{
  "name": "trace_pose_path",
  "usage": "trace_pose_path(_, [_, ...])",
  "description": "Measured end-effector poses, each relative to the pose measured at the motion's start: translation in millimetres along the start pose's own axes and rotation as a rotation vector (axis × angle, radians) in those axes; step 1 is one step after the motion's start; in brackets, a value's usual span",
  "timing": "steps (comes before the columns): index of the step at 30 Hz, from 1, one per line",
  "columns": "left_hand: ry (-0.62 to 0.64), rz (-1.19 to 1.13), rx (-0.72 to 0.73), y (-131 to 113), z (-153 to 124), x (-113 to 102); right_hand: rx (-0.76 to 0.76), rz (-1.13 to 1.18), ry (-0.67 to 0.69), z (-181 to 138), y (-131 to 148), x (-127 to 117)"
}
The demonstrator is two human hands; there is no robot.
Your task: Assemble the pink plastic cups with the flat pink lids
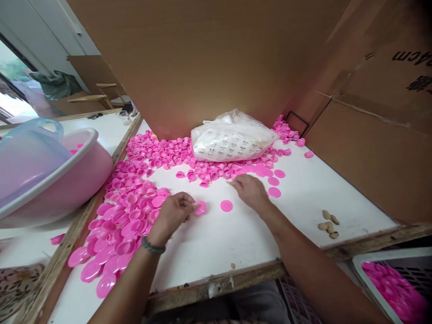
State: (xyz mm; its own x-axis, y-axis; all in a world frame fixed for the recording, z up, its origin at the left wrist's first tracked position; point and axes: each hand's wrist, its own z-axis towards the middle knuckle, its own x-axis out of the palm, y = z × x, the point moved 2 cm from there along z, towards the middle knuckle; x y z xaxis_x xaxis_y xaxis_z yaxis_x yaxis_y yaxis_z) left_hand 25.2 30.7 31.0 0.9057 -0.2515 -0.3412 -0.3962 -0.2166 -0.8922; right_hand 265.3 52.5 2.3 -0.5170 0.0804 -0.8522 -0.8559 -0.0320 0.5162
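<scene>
- Head view, with the flat pink disc on the white table as the clock's centre.
- Left hand, at nine o'clock: thumb and fingers pinched on a small pink plate, just beside the disc; a dark bracelet circles the wrist.
- Right hand, at two o'clock: thumb and fingertips close together; cannot tell whether anything is between them.
- More flat discs lie between two and three, near the right hand.
- Loose pink cups and plates spread from eight round to twelve.
- Clear bag of printed packets, at twelve, before a cardboard sheet.
- Peanuts, between three and four.
- Basket holding pink pieces, at four.
- Pink tub, between nine and ten.
</scene>
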Motion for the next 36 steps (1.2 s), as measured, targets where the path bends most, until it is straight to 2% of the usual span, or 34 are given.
trace_pose_path(1, [-0.091, 0.130, 0.015, -8.0, -8.7, -16.3, 0.047, -0.115, -0.029, 2.6, -6.9, -3.4])
trace_pose_path(4, [-0.564, 0.646, -0.011, -31.2, -36.6, -64.0, 0.061, -0.298, 0.014, 6.5, -16.5, -4.8])
trace_pose_path(5, [-0.694, 0.765, -0.025, -36.8, -43.4, -72.8, 0.029, -0.312, 0.040, 6.4, -15.4, -3.3])
trace_pose_path(6, [-0.770, 0.837, -0.019, -40.5, -47.5, -75.9, -0.008, -0.315, 0.060, 5.8, -12.6, -1.6])
trace_pose_path(7, [-0.794, 0.867, 0.002, -41.8, -48.6, -73.1, -0.045, -0.312, 0.076, 4.9, -8.5, 0.1])
trace_pose_path(9, [-0.679, 0.833, 0.099, -38.6, -42.3, -50.4, -0.111, -0.284, 0.096, 2.1, 0.5, 2.2])
trace_pose_path(13, [-0.242, 0.758, 0.383, -23.0, -16.6, 30.8, -0.177, -0.148, 0.073, -3.8, 9.2, -0.8])
trace_pose_path(15, [-0.105, 0.769, 0.479, -16.3, -6.0, 65.8, -0.161, -0.052, 0.074, -5.3, 6.9, -3.8])
trace_pose_path(17, [-0.017, 0.774, 0.532, -10.6, 1.4, 88.0, -0.120, 0.014, 0.126, -5.6, 2.6, -5.8])
trace_pose_path(19, [0.009, 0.769, 0.544, -4.5, 6.2, 96.2, -0.097, 0.028, 0.191, -4.8, -0.6, -6.5])
trace_pose_path(21, [-0.013, 0.752, 0.535, 2.6, 9.3, 94.0, -0.087, 0.015, 0.188, -2.6, -1.5, -6.8])
trace_pose_path(25, [-0.103, 0.695, 0.507, 15.0, 13.5, 81.4, -0.021, -0.032, -0.067, 7.3, 0.7, -4.0])
trace_pose_path(27, [-0.139, 0.655, 0.512, 17.0, 15.2, 79.9, 0.007, -0.051, -0.144, 13.8, 2.1, 1.6])
trace_pose_path(32, [-0.091, 0.561, 0.634, 11.2, 20.8, 94.4, -0.048, -0.008, -0.110, 26.9, 5.6, 18.8])
trace_pose_path(36, [-0.038, 0.587, 0.645, 9.0, 28.1, 99.0, -0.161, -0.005, -0.096, 28.9, 9.0, 26.9])
